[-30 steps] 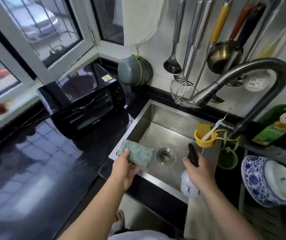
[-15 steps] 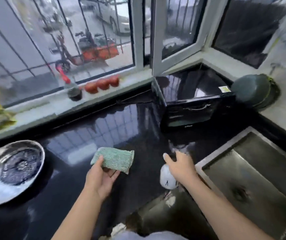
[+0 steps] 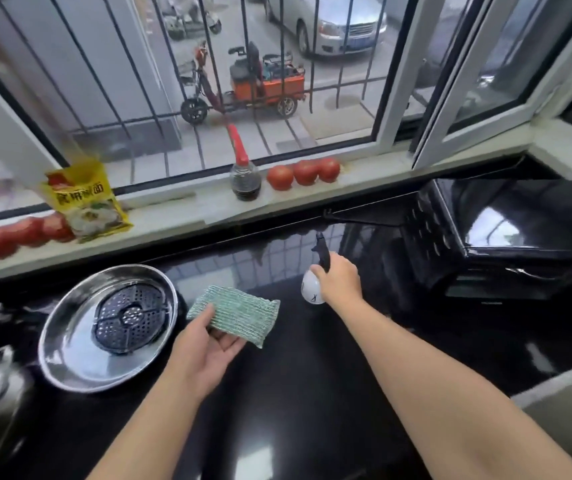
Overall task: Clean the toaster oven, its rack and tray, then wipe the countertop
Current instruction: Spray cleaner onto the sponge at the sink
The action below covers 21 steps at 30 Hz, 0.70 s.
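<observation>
Both hands (image 3: pixel 204 344) (image 3: pixel 338 277) over countertop (image 3: pixel 312 393).

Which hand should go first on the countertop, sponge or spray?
Probably right: the right hand holds the spray bottle aimed over the countertop. The left hand holds the sponge ready to wipe after.

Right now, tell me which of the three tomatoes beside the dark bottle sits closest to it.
The leftmost tomato of the three, right beside the dark bottle on the windowsill; the other two sit further right.

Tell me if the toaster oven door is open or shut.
Shut: the toaster oven door sits flush against its front, handle up.
</observation>
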Available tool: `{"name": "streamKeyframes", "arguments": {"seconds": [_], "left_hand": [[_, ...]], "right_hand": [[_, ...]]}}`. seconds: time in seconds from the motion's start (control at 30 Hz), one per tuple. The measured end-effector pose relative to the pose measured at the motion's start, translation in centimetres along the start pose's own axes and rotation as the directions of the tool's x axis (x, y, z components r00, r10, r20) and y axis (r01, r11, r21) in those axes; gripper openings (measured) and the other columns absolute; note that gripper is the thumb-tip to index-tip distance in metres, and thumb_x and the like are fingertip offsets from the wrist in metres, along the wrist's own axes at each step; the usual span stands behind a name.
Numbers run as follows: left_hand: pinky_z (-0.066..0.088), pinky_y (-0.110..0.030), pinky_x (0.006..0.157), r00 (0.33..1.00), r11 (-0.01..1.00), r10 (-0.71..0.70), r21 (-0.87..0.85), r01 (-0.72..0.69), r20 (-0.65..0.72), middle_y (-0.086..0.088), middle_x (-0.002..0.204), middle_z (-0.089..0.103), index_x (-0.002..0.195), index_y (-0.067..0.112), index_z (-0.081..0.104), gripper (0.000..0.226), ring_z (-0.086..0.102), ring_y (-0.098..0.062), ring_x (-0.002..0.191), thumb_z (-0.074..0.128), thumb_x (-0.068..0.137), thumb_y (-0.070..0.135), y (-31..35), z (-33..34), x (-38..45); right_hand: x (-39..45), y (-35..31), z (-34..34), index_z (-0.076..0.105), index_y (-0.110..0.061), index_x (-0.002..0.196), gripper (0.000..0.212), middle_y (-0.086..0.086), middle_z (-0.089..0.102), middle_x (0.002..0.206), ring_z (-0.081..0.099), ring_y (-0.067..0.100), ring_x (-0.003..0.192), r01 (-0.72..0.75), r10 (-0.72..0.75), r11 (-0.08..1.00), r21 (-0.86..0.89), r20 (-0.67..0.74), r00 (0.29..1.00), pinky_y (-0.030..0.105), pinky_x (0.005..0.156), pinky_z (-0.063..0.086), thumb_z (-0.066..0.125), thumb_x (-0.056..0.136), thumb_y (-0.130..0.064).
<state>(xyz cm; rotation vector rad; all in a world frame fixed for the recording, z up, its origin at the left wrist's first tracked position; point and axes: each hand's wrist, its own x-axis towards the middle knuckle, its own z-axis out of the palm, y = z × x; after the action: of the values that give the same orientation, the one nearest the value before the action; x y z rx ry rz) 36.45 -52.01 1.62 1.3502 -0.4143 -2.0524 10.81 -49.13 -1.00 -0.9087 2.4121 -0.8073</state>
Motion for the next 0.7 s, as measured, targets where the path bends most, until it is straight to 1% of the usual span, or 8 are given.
{"name": "streamKeyframes", "arguments": {"seconds": [0.07,0.17,0.23,0.37,0.47,0.53,0.63,0.7], "left_hand": [[0.055,-0.05,0.087,1.0,1.0,-0.01,0.006,0.01,0.007,-0.012,0.106,0.078,0.127,0.012,0.063,0.027,0.072,-0.032,0.108,0.05,0.108,0.027,0.4,-0.4,0.1],[0.055,-0.051,0.089,1.0,0.999,-0.026,0.026,0.025,0.015,-0.014,0.112,0.077,0.129,0.011,0.062,0.029,0.072,-0.034,0.109,0.05,0.108,0.026,0.8,-0.5,0.2],[0.056,-0.051,0.089,0.999,0.998,-0.037,0.041,0.036,0.022,-0.015,0.116,0.076,0.132,0.011,0.061,0.031,0.074,-0.033,0.106,0.049,0.108,0.027,0.6,-0.2,0.0],[0.056,-0.052,0.089,0.996,0.995,-0.055,0.088,0.049,0.063,-0.016,0.119,0.075,0.136,0.009,0.06,0.035,0.075,-0.034,0.105,0.05,0.108,0.027,-0.6,1.6,-0.8],[0.056,-0.052,0.091,0.99,0.989,-0.08,0.131,0.064,0.119,-0.017,0.121,0.074,0.135,0.009,0.06,0.034,0.074,-0.035,0.108,0.05,0.108,0.028,-2.1,4.1,-1.9],[0.057,-0.051,0.089,0.98,0.981,-0.116,0.174,0.087,0.16,-0.018,0.121,0.074,0.135,0.009,0.06,0.034,0.074,-0.035,0.107,0.049,0.108,0.028,-3.8,6.1,-2.8],[0.056,-0.052,0.088,0.953,0.96,-0.187,0.251,0.125,0.239,-0.019,0.121,0.073,0.135,0.01,0.059,0.035,0.074,-0.036,0.107,0.049,0.109,0.029,-7.4,9.7,-4.3],[0.057,-0.052,0.087,0.927,0.939,-0.243,0.31,0.15,0.285,-0.02,0.122,0.073,0.135,0.008,0.058,0.035,0.073,-0.037,0.108,0.048,0.109,0.028,-10.4,12.5,-5.4]], "right_hand": [[0.7,-0.5,0.8,0.06,-0.017,0.108,0.02,0.006,0.064,0.107,0.061,0.028,0.102,-0.009,0.009,1.0,-0.028,0.024,1.0,0.035,0.079,0.047,0.06,0.097,-0.034],[1.5,-0.9,1.5,0.056,-0.014,0.118,0.028,0.01,0.063,0.115,0.06,0.032,0.106,-0.045,0.052,0.996,-0.079,0.076,0.996,0.043,0.089,0.052,0.057,0.098,-0.033],[1.9,-0.8,1.4,0.055,-0.015,0.121,0.031,0.011,0.061,0.12,0.06,0.032,0.108,-0.071,0.079,0.994,-0.08,0.105,0.991,0.043,0.091,0.052,0.06,0.096,-0.032],[0.9,0.4,-0.1,0.038,-0.022,0.148,0.069,0.008,0.046,0.143,0.051,0.029,0.126,-0.063,0.063,0.998,-0.009,0.22,0.973,0.037,0.096,0.046,0.07,0.087,-0.019],[-2.0,2.3,-2.4,0.037,-0.024,0.151,0.071,0.003,0.045,0.144,0.05,0.023,0.127,-0.087,0.057,0.982,0.166,0.179,0.982,0.033,0.096,0.046,0.07,0.088,-0.015],[-4.8,4.4,-4.5,0.047,-0.019,0.143,0.054,0.0,0.055,0.131,0.056,0.021,0.12,-0.188,0.144,0.899,0.396,0.139,0.98,0.036,0.1,0.049,0.066,0.092,-0.019],[-9.9,8.4,-8.4,0.063,-0.014,0.119,0.023,0.008,0.068,0.114,0.067,0.021,0.106,-0.354,0.33,0.634,0.688,0.174,0.928,0.035,0.091,0.057,0.057,0.099,-0.023],[-13.2,11.6,-11.3,0.064,-0.011,0.114,0.025,0.011,0.071,0.114,0.069,0.021,0.101,-0.389,0.4,0.475,0.789,0.2,0.894,0.034,0.086,0.058,0.05,0.104,-0.029]]}}
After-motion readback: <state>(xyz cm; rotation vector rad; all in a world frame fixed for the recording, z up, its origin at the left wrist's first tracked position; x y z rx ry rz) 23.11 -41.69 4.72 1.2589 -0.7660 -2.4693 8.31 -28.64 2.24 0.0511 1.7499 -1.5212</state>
